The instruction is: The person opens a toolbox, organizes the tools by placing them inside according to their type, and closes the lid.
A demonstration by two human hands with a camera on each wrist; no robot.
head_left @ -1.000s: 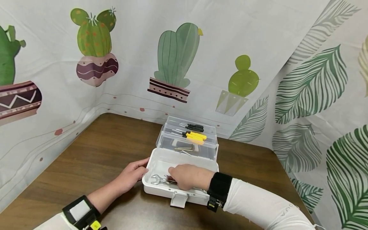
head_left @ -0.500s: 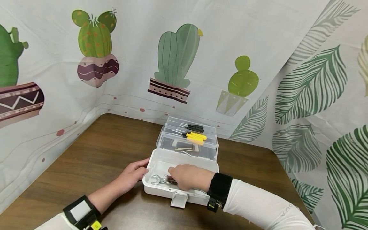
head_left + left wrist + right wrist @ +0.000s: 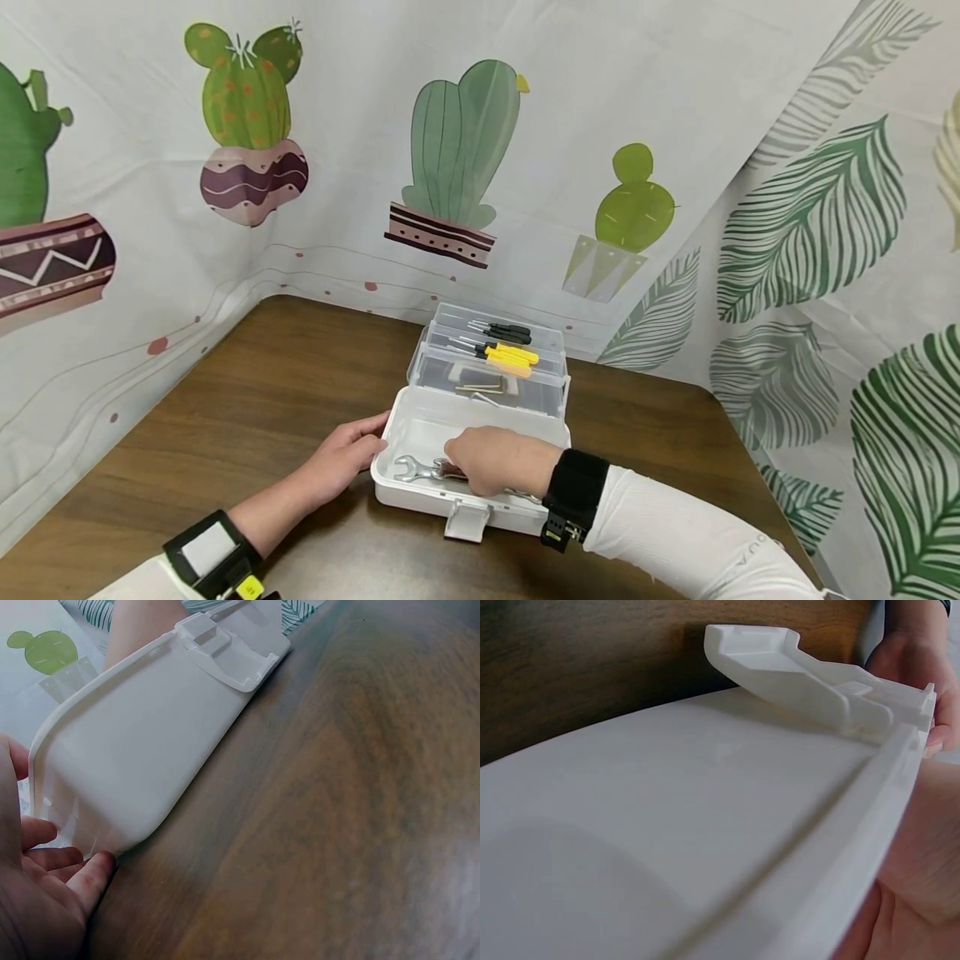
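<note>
A white toolbox point(image 3: 420, 493) stands lidless-side up on the table, with its front latch point(image 3: 468, 522) hanging down. My left hand point(image 3: 347, 457) holds its left end, thumb at the rim and fingers against the outer wall, as the left wrist view shows from below. Inside the box lies a silver open-end wrench point(image 3: 412, 468), with more metal ends close by. My right hand point(image 3: 491, 460) reaches down among these wrenches, fingers bent downward. Its fingertips are mostly hidden, so whether they grip a wrench does not show. In the right wrist view the box wall point(image 3: 667, 802) covers most of that hand.
Behind the box, clear stepped trays point(image 3: 487, 371) carry black screwdrivers point(image 3: 510, 333), yellow-handled screwdrivers point(image 3: 512, 357) and hex keys point(image 3: 483, 388). The brown wooden table point(image 3: 300, 358) reaches back to a printed cloth wall point(image 3: 352, 167).
My right hand has shifted slightly to the right inside the box, baring a bit more of the metal beside it. The left hand and the box stay where they were.
</note>
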